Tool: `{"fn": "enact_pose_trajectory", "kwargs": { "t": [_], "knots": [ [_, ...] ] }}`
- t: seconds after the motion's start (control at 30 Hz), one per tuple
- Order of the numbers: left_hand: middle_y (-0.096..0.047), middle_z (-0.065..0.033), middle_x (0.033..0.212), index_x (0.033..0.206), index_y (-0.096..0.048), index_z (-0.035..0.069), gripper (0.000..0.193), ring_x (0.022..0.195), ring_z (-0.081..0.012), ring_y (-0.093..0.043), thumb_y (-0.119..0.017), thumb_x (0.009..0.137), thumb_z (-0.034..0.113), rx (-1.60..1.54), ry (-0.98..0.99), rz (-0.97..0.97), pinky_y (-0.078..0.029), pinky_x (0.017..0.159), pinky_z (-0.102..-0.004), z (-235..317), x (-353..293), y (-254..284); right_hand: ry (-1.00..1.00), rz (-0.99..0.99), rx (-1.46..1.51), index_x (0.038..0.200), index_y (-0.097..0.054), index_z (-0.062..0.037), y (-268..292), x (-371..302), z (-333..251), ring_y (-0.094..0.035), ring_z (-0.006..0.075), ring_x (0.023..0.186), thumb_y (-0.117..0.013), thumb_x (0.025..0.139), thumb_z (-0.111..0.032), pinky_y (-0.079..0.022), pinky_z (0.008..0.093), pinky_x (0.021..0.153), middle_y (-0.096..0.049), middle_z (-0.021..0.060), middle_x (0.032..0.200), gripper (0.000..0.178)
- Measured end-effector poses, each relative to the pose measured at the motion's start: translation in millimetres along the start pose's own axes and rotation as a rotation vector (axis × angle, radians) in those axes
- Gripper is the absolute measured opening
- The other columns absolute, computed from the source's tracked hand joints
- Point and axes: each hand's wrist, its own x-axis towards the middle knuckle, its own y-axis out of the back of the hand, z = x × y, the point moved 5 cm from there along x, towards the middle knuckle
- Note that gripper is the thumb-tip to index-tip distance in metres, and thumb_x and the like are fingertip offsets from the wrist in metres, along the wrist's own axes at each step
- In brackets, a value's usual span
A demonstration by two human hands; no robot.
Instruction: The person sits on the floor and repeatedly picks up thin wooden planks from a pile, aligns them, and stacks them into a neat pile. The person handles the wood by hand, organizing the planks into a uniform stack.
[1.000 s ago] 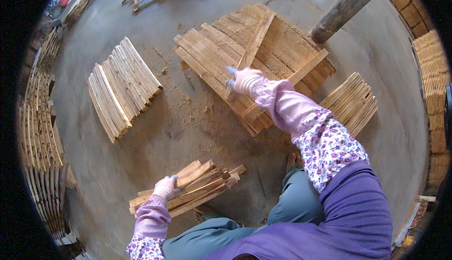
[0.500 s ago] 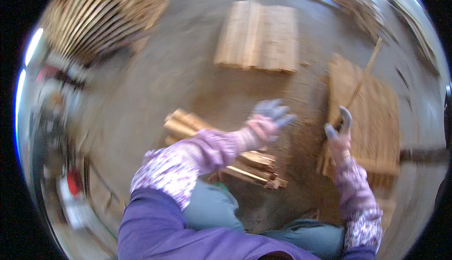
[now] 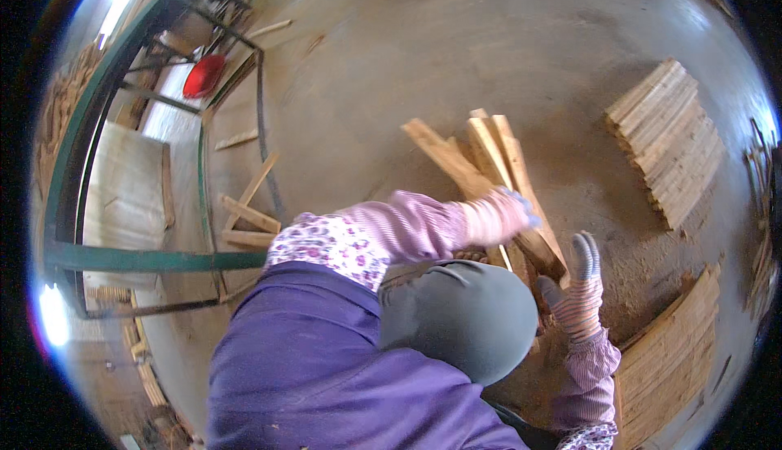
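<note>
Several short wooden slats (image 3: 489,149) lie in a loose, fanned pile on the floor before my knee. My left hand (image 3: 515,209), in a striped knit glove, reaches across the pile and is over the slats. Motion smears its fingers, so I cannot make out whether they grip any wood. Beside the pile's near right end is my right hand (image 3: 577,291), also gloved. Its thumb stands apart from the raised fingers, with nothing seen between them. My knee and left forearm hide part of the pile.
A neat stack of slats (image 3: 668,140) lies at the right, and a larger wooden stack (image 3: 672,360) sits at the lower right. On the left stands a green metal frame (image 3: 163,259), with a red bowl-shaped object (image 3: 204,76) and loose wood offcuts (image 3: 251,212) near it.
The view has swung left, bringing the green frame in. My left hand has come down over the loose slats, and my right hand is now next to them; the thin stick near it is gone from view.
</note>
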Motion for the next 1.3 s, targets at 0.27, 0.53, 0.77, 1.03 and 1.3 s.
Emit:
{"fn": "enact_pose_trajectory", "kwargs": {
  "t": [0.27, 0.53, 0.77, 1.03, 1.3],
  "knots": [
    [-0.064, -0.0154, 0.114, 0.117, -0.063, 0.012, 0.026, 0.113, -0.0338, -0.06, -0.047, 0.097, 0.012, 0.254, 0.97, -0.058, -0.048, 0.101, -0.0455, -247.0, -319.5, 9.3, -0.3, -0.052, 0.035, 0.138, -0.051, -0.005, -0.1, -13.4, 75.8, -0.057, 0.0364, 0.12, -0.07, 0.077, 0.0, -0.048, 0.0421, 0.103, -0.057, 0.0189, 0.131, 0.063],
    [-0.036, -0.0192, 0.153, 0.154, -0.027, 0.02, 0.075, 0.141, -0.0377, -0.037, -0.067, 0.09, 0.021, 0.242, 1.729, -0.057, -0.036, 0.115, -0.0479, -285.5, -369.9, 10.3, -0.32, -0.078, -0.1, 0.137, -0.052, -0.0075, 76.9, -30.7, 86.5, -0.058, 0.0397, 0.117, -0.068, 0.08, -0.002, -0.05, 0.0419, 0.098, -0.058, 0.0191, 0.131, 0.06],
    [-0.034, -0.0202, 0.156, 0.152, -0.036, 0.013, 0.079, 0.145, -0.0383, -0.031, -0.074, 0.083, 0.015, 0.064, 0.315, 0.165, -0.027, 0.121, -0.0452, -103.3, 20.6, -10.7, -0.738, 0.321, -0.52, 0.136, -0.055, -0.012, 273.9, -169.1, 137.4, -0.063, 0.0329, 0.115, -0.065, 0.093, -0.029, -0.052, 0.0416, 0.096, -0.064, 0.0148, 0.129, 0.047],
    [-0.052, -0.0192, 0.138, 0.132, -0.054, 0.007, 0.061, 0.128, -0.0389, -0.049, -0.077, 0.076, 0.015, -0.108, -0.855, 0.062, -0.041, 0.109, -0.0455, 303.4, 202.7, -20.4, -1.174, 1.539, -0.002, 0.12, -0.066, -0.0037, 350.2, -505.3, 128.6, -0.063, 0.0137, 0.074, -0.069, 0.092, -0.019, -0.05, 0.0274, 0.068, -0.069, 0.0064, 0.088, 0.032],
    [-0.053, -0.015, 0.129, 0.147, -0.043, 0.017, 0.082, 0.119, -0.0355, -0.051, -0.08, 0.076, 0.035, 0.051, -0.845, 0.042, -0.043, 0.101, -0.0468, 495.7, 194.5, -152.7, -1.256, 1.941, 0.33, 0.117, -0.064, -0.005, 225.1, -642.6, 112.7, -0.062, 0.0118, 0.062, -0.069, 0.09, -0.01, -0.05, 0.0257, 0.055, -0.068, 0.004, 0.084, 0.028]
  ]
}}
